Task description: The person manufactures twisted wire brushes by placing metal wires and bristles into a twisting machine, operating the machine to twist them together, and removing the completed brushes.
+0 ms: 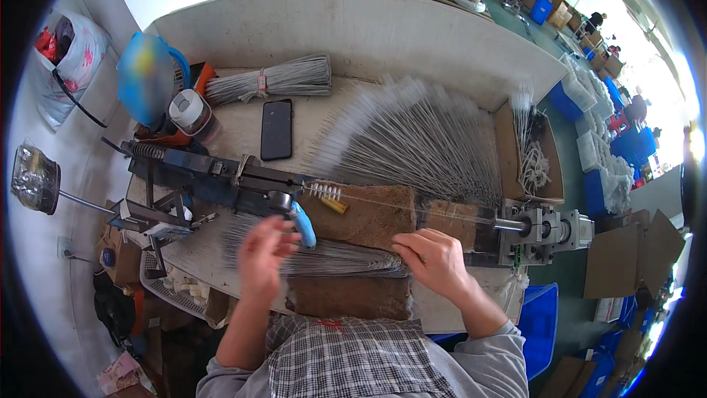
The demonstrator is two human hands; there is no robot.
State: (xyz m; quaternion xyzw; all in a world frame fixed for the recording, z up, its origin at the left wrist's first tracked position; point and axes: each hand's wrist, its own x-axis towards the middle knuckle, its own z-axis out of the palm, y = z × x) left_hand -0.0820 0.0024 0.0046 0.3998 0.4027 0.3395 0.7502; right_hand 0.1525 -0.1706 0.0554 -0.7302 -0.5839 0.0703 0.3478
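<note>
Worker's L hand (266,254) is blurred, right by the blue handle (303,226); can't tell its grip. White spiral brush (325,191) sits at dark bar's (199,164) rt end; wire bundle (357,261) nearer me. R hand (436,256): fingers bent, tips at bundle's rt end, can't tell if pinching.

Head view: a workbench (239,120) seen from above, at arm's reach.
Wide fisheye, left of a side-by-side pair, facing forward and steeply down; forearms (249,324) enter at seven and five o'clock, the bench's pale back panel (353,26) bows across twelve, and the green floor (571,184) recedes toward two.
</note>
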